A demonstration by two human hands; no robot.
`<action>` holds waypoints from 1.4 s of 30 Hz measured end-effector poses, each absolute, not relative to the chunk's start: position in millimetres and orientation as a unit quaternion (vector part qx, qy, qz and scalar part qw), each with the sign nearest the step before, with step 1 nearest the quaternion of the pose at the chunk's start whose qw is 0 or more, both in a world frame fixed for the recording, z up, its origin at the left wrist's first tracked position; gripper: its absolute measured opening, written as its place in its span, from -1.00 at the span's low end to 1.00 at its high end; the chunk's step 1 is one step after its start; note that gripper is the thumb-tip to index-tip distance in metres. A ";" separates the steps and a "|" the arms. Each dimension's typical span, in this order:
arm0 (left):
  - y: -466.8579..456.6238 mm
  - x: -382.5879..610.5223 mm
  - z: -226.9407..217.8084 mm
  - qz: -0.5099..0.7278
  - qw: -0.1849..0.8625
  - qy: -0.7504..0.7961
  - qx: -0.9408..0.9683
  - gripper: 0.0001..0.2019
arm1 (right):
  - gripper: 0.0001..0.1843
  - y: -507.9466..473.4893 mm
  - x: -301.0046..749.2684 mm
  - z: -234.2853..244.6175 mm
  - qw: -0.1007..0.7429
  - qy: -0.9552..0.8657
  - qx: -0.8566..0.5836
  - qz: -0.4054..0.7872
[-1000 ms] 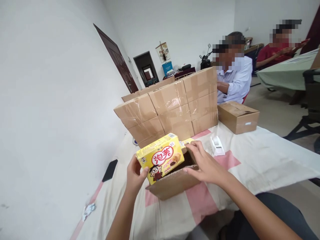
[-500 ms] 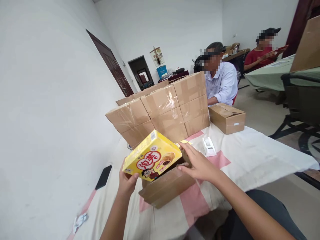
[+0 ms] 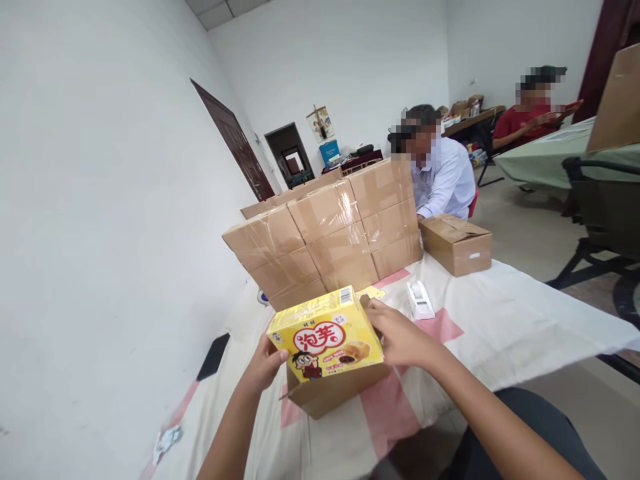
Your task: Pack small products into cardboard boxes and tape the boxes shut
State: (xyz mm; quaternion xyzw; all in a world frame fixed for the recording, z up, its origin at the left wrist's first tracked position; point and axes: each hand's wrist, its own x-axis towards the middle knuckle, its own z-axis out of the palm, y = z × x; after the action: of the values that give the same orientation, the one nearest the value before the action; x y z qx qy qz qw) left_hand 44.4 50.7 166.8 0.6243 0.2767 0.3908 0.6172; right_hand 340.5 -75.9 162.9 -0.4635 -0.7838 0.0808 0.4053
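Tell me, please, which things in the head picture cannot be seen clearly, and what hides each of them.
- Inside of the open carton: hidden by the yellow snack box, which the left hand and right hand hold over it.
- Small print on the yellow snack box: too small.
- Lower body of the seated person: hidden by the stacked taped cartons.
- Black chair: cut off by the right edge.
- Dark flat object on the tablecloth: too indistinct.

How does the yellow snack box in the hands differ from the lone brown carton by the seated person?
The yellow snack box is bright yellow with red characters and a cartoon figure; the lone brown carton is plain cardboard with a small white label. The snack box is held between the left hand and right hand above an open carton; the brown carton rests on the tablecloth. Both are closed rectangular boxes.
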 end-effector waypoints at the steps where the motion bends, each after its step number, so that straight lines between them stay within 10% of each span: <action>1: 50.0 47.9 166.4 0.405 0.616 0.278 0.616 -0.06 | -0.88 -75.3 340.4 162.4 0.403 -0.788 -0.459 0.074; 11: 69.8 69.8 159.1 0.508 0.561 0.279 0.590 -0.27 | -0.69 -69.6 353.7 149.9 0.380 -0.792 -0.472 0.074; 42: 91.1 34.8 128.9 0.116 0.463 0.299 0.827 -0.47 | -0.70 -53.3 364.8 137.9 0.352 -0.831 -0.426 0.072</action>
State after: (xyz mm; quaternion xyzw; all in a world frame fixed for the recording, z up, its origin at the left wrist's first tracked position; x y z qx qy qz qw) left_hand 34.8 91.1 128.9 0.8266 0.2985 0.1163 0.4626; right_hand 364.8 -53.3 137.9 -0.4256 -0.8305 0.0717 0.3521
